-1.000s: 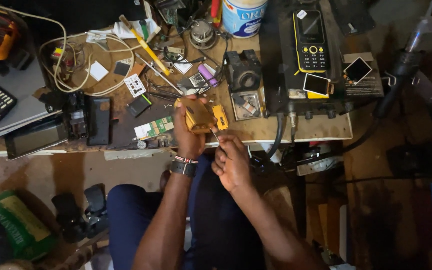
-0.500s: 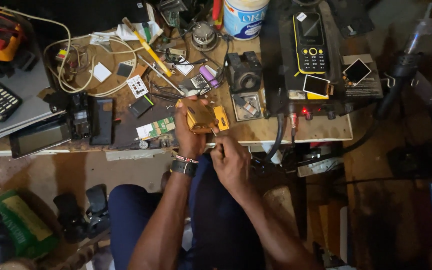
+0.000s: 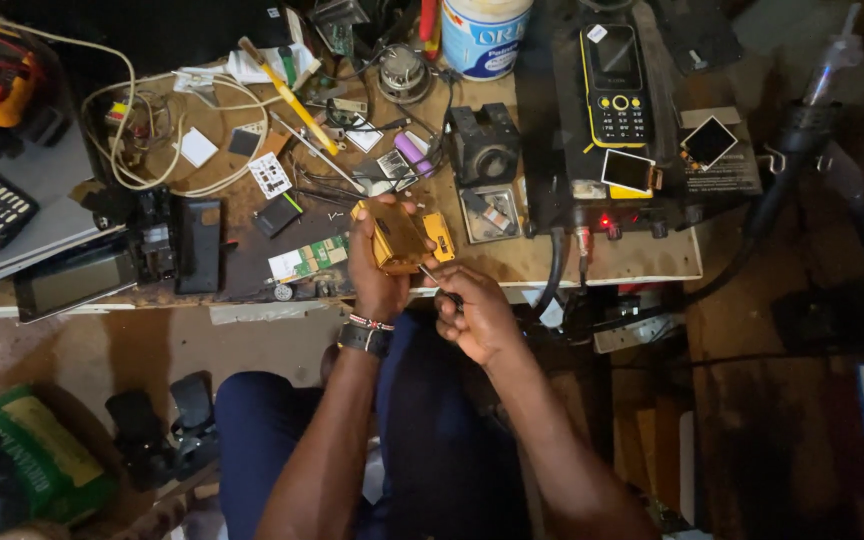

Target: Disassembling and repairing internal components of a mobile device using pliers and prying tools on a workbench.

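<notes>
The gold phone (image 3: 395, 235) sits in my left hand (image 3: 377, 275), gripped round its body and held just over the front edge of the bench (image 3: 642, 262), back side up as far as I can tell. My right hand (image 3: 477, 315) is closed on a thin screwdriver (image 3: 434, 277) whose tip meets the phone's lower edge. I judge the job to be early or midway: the casing looks whole, with no cover lifted, so the opening is yet to come; whether any screws are out I cannot tell. On the bench, from big to small: a black station (image 3: 592, 150) at my right with a yellow-keyed phone (image 3: 614, 85) lying on top and a small loose screen (image 3: 627, 170) beside it; a white tub (image 3: 482, 35) at the back, its contents hidden; a black phone (image 3: 197, 243) at my left; a green circuit board (image 3: 310, 258) near my left hand; a small grey tray (image 3: 490, 212) just right of the gold phone, holding a few tiny parts.
</notes>
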